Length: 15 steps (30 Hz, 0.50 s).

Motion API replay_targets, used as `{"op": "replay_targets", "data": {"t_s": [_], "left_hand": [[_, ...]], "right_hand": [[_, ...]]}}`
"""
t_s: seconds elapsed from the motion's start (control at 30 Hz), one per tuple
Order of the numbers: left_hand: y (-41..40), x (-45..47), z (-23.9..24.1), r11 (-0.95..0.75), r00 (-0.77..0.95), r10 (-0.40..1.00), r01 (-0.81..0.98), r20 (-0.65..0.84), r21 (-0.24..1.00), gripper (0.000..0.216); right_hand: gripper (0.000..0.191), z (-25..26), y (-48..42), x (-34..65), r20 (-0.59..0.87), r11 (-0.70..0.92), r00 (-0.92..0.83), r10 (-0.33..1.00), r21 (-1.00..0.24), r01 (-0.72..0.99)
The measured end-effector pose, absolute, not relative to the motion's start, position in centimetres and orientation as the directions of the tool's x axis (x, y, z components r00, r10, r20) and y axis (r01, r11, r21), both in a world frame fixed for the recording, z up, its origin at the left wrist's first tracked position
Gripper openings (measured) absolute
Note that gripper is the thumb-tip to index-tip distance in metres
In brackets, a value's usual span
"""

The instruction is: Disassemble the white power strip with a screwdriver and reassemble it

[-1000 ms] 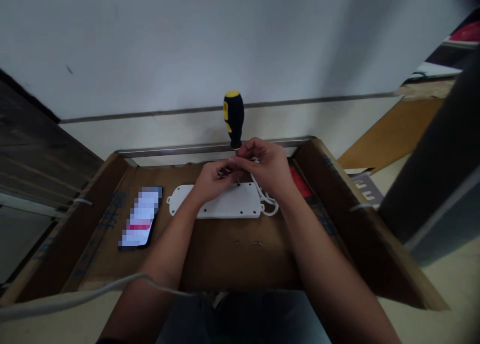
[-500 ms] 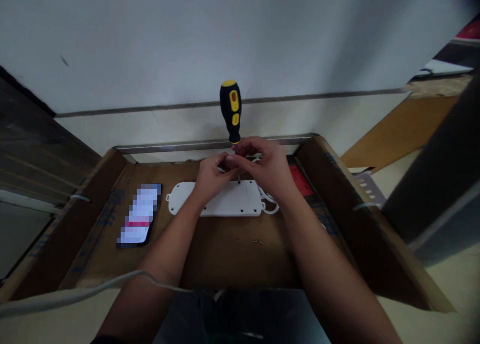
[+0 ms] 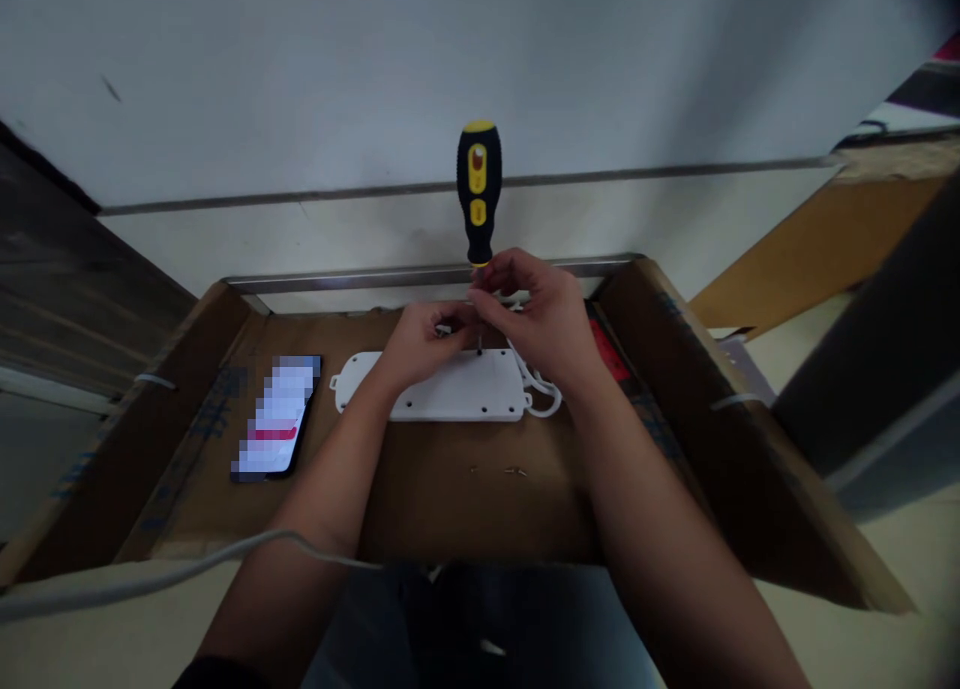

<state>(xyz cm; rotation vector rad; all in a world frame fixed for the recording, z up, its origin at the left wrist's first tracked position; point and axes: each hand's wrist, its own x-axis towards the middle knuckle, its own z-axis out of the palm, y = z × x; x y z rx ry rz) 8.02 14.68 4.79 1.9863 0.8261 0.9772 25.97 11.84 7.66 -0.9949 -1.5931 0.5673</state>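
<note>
A black and yellow screwdriver (image 3: 478, 184) stands nearly upright with its handle at the top. My right hand (image 3: 536, 314) is closed, thumb and fingers pinching the shaft just below the handle. Lower on the shaft, the fingertips of my left hand (image 3: 427, 344) are pressed together around it, partly covering it. The tip meets a hole near the far edge of a white power strip (image 3: 457, 399), which lies with its screw-holed underside up. My left hand and wrist hide part of the strip. Its white cord (image 3: 551, 404) is bunched at the right end, behind my right hand.
A phone (image 3: 281, 419) with its screen lit lies to the left on the cardboard box (image 3: 420, 529). Several small screws (image 3: 514, 471) lie in front of the strip. Raised cardboard sides flank the work, and a red item (image 3: 611, 354) is at the right. A white cable (image 3: 187, 569) crosses the lower left.
The screwdriver has gone from leaning slightly left to nearly upright, its handle shifting right and up in view. Both hands stay at its shaft. The whole view has shifted slightly.
</note>
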Motion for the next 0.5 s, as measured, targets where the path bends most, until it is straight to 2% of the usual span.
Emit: {"op": "replay_targets", "data": {"t_s": [0.2, 0.5], "left_hand": [[14.51, 8.25, 4.58, -0.452, 0.458, 0.829, 0.209, 0.322, 0.867, 0.022], [14.67, 8.52, 4.61, -0.421, 0.440, 0.843, 0.182, 0.310, 0.888, 0.024]], "right_hand": [[0.017, 7.57, 11.99, 25.96, 0.562, 0.521, 0.008, 0.827, -0.772, 0.364], [0.018, 8.05, 11.61, 25.99, 0.553, 0.524, -0.034, 0.832, -0.765, 0.374]]}}
